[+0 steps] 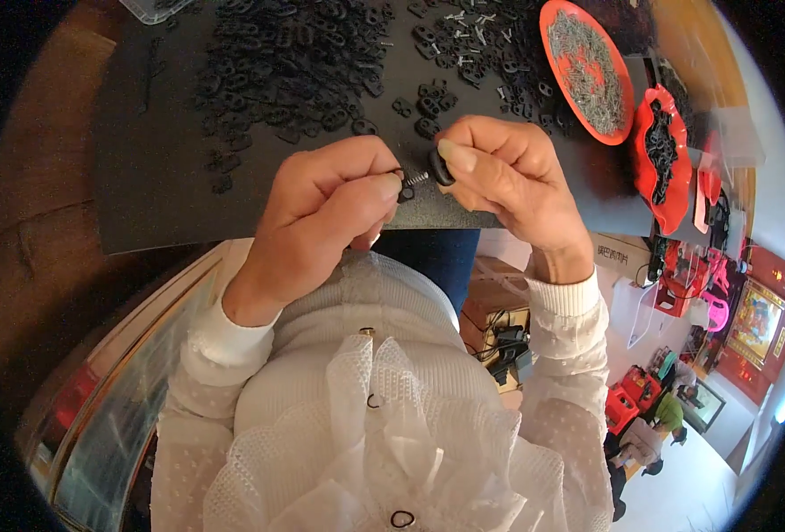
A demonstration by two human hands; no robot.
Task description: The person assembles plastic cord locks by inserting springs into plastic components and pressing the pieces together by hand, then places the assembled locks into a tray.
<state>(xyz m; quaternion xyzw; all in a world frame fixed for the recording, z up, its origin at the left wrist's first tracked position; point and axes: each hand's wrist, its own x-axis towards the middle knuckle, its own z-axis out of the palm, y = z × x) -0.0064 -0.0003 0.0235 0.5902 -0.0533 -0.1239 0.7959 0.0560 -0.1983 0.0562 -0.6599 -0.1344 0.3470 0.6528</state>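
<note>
My left hand is closed in a pinch on a small black plastic cord lock piece, mostly hidden by thumb and finger. A thin metal spring sticks out of it toward the right. Facing it, my right hand pinches a rounded black cord lock shell between thumb and forefinger. The spring's free end is close to the shell; whether they touch I cannot tell. Both hands are above the front edge of the dark table.
Loose black cord lock parts are heaped across the dark table. Short metal springs lie among parts farther right. An orange-red plate holds many springs; a red scalloped dish holds black pieces. People are at far right.
</note>
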